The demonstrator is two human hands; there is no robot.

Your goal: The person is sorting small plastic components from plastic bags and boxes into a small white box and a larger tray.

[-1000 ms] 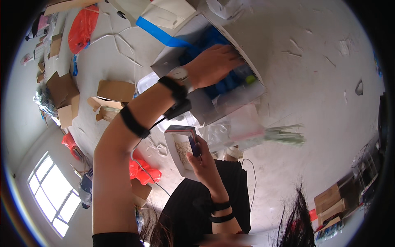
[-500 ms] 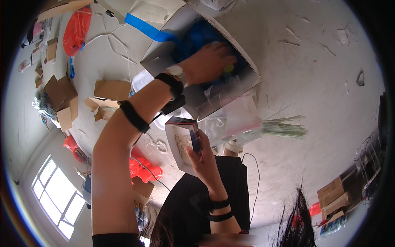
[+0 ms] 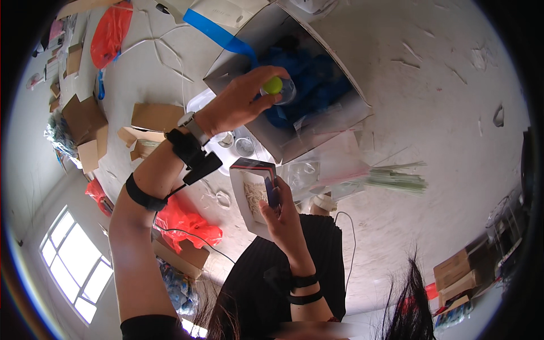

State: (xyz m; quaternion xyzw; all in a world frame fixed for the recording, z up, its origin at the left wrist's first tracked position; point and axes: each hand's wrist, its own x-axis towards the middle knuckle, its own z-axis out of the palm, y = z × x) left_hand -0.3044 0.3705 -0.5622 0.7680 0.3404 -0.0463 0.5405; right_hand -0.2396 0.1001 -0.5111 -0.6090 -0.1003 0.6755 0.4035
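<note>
My left hand (image 3: 243,99) is closed around a small clear bottle with a yellow-green cap (image 3: 273,85), held over the near left part of a large cardboard carton (image 3: 323,133). Inside the carton lies a heap of dark blue material (image 3: 311,76), its kind unclear. A bright blue strap (image 3: 218,35) hangs over the carton's far left edge. Below the carton, my right hand (image 3: 281,218) grips a small open box (image 3: 245,204), white inside with a dark outer side. Many short pale pieces lie in this box, too small to name.
Left of the carton's near corner stands a white surface with small round cups (image 3: 244,147). Clear plastic bags (image 3: 303,173) and a bundle of thin pale green sticks (image 3: 396,177) lie to the right. Red bags (image 3: 187,221) and an open brown box (image 3: 153,119) are on the left.
My left hand has come up from inside the carton and moved left, now showing the capped bottle in it. My right hand and the small box stay nearly in place.
</note>
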